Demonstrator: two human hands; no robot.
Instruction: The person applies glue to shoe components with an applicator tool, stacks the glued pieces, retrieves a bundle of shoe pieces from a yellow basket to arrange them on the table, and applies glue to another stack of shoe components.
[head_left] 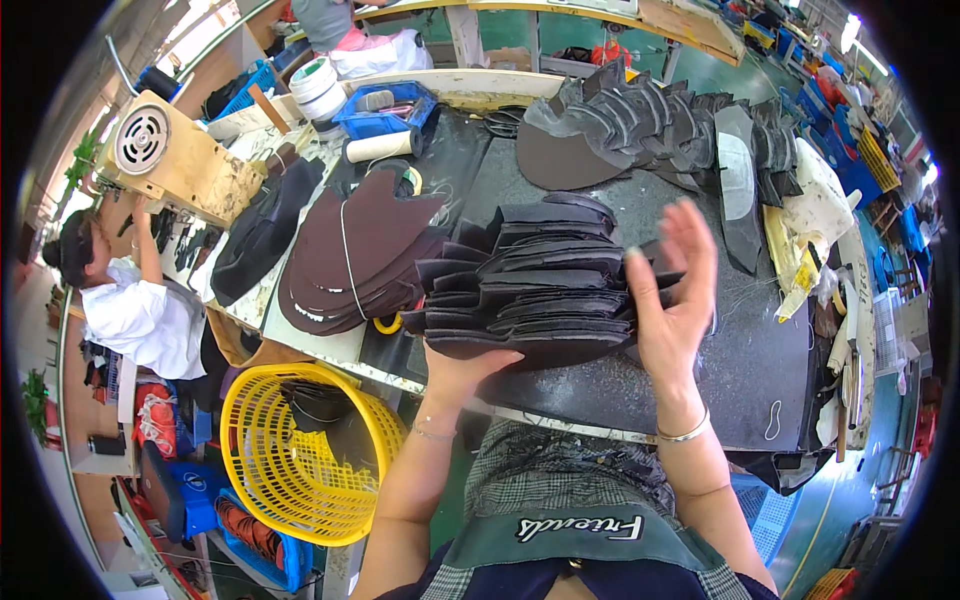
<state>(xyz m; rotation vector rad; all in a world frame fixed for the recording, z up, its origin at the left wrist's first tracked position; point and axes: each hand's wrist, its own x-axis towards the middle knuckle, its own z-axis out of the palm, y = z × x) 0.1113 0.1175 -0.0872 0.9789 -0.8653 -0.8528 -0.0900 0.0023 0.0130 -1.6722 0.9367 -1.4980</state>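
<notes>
So the main thing here is a thick stack of thin, curved black pieces of sheet material (555,270), held up over the front half of a big dark-topped desk (750,370), pretty much mid-view. The left hand (465,368) has its grip clamped on the lower left edge of the stack, thumb along the near side, other fingers hidden underneath. The right hand (675,290) is at the right end with its grip apart, thumb beside the ends of the layers and the fingers spread upward; can't really tell if the thumb is touching. Just left of the stack there's a pile of dark brown flat pieces with pointy edges (375,230), a white cord running across it. Behind, toward the far right of the desk, sits a long overlapping row of grey-black layered pieces (640,125), with a dark strip bearing a pale grey patch (737,180) at its right end. Far left you've got a white thread spool (380,147) near a blue plastic tray (385,122) full of odds and ends. Below the desk's left side is a yellow slatted plastic basket (240,440) with some dark pieces in it, and further left a co-worker in a white top (140,315) beside a cream-coloured machine with a round vent (190,165).
</notes>
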